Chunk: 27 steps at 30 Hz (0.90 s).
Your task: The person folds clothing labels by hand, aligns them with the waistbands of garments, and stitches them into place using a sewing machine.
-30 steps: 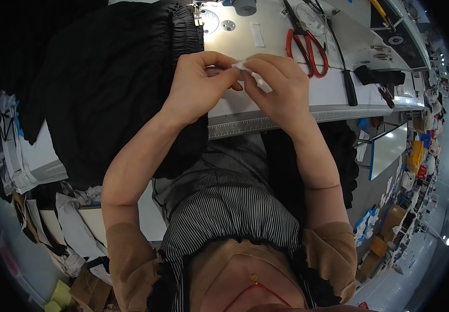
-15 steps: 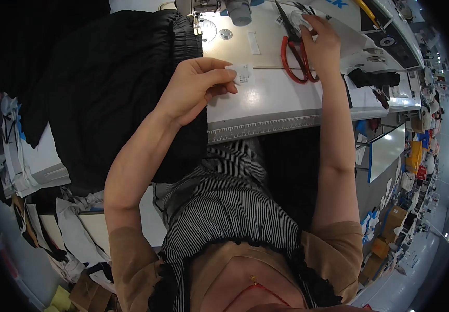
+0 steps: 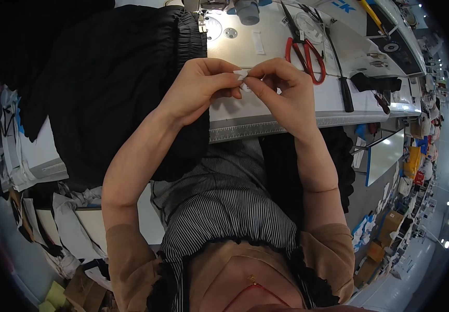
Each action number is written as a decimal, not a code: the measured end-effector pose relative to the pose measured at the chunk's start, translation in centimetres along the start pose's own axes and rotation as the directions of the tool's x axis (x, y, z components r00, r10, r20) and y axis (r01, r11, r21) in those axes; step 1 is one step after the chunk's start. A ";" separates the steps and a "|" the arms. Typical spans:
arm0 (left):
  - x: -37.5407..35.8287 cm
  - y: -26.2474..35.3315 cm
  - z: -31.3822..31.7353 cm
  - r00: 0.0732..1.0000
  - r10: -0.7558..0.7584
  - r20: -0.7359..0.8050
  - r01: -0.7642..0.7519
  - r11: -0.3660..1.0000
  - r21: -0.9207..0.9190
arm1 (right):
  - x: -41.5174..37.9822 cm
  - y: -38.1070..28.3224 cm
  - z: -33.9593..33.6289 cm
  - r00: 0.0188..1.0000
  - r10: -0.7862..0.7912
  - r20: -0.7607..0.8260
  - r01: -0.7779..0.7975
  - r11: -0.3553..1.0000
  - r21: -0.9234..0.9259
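Observation:
Between the thumb and fingers of my left hand (image 3: 201, 86) is a small white label (image 3: 240, 73), partly covered by the fingertips. My right hand (image 3: 287, 93) pinches the same label from the other side, and the fingertips of both hands nearly meet. A black garment (image 3: 105, 93) with a gathered elastic waistband (image 3: 192, 34) lies to the left of my left hand, its edge by the presser foot (image 3: 202, 23) of a sewing machine. Red-handled scissors (image 3: 307, 60) lie on the machine bed beyond my right hand.
A white strip (image 3: 258, 43) lies on the bed. A black-handled screwdriver (image 3: 346, 93) and dark cloth (image 3: 375, 82) are at right. A ruler strip (image 3: 250, 130) runs along the table's front edge, above a striped apron (image 3: 219, 208).
My right hand has come from beyond the scissors, down and left, to the label in my left hand. The label is now gripped from both sides; the garment looks about the same.

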<state>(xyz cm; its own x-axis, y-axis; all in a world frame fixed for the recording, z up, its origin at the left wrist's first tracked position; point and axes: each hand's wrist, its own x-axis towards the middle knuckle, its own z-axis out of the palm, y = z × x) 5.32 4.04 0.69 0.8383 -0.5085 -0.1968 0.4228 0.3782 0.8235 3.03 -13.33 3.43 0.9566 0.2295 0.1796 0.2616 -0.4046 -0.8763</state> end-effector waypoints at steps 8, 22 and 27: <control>-0.1 -0.4 0.5 0.978 0.200 -0.058 -0.180 0.951 0.250 | -0.1 0.2 0.9 0.989 0.131 -0.074 -0.118 0.980 0.161; -0.1 -0.8 0.6 0.935 0.344 -0.087 -0.274 0.856 0.438 | 0.1 -0.2 1.6 0.970 0.213 -0.115 -0.183 0.956 0.230; -0.1 -0.8 0.6 0.949 0.292 -0.122 -0.229 0.899 0.374 | 0.2 0.1 1.6 0.975 0.186 -0.124 -0.158 0.966 0.202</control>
<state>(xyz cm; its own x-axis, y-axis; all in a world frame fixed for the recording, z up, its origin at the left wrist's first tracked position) 4.70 3.38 0.37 0.9606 -0.2777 -0.0110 0.0596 0.1670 0.9842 3.06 -11.93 2.65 0.9969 0.0390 0.0677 0.0752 -0.2482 -0.9658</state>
